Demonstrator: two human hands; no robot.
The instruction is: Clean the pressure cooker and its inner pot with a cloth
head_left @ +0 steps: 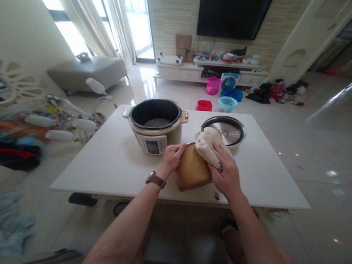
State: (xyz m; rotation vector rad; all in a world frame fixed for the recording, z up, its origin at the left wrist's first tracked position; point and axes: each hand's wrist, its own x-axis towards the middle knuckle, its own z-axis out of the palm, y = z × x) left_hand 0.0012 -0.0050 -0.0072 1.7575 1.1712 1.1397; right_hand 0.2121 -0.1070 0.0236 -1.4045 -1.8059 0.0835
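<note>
My left hand (172, 158), a brown-strapped watch at its wrist, grips the rim of a golden-brown pot (192, 169). The pot is tilted over the front part of the white table (103, 177). Bunched in my right hand (225, 171) is an off-white cloth (209, 142), pressed against the pot's right side near the rim. Behind the pot stands an electric pressure cooker (157, 128), uncovered, with a dark interior and a control panel facing me. Its round lid (228, 129) lies underside up to the right, partly hidden by the cloth.
A small brown bit (217, 196) lies near the table's front edge. Beyond the table are a red basket (203, 105), a light-blue basket (227, 104) and a pink one (213, 85) on the floor. A white lamp fixture (76, 120) is at the left, near a grey bench (89, 74).
</note>
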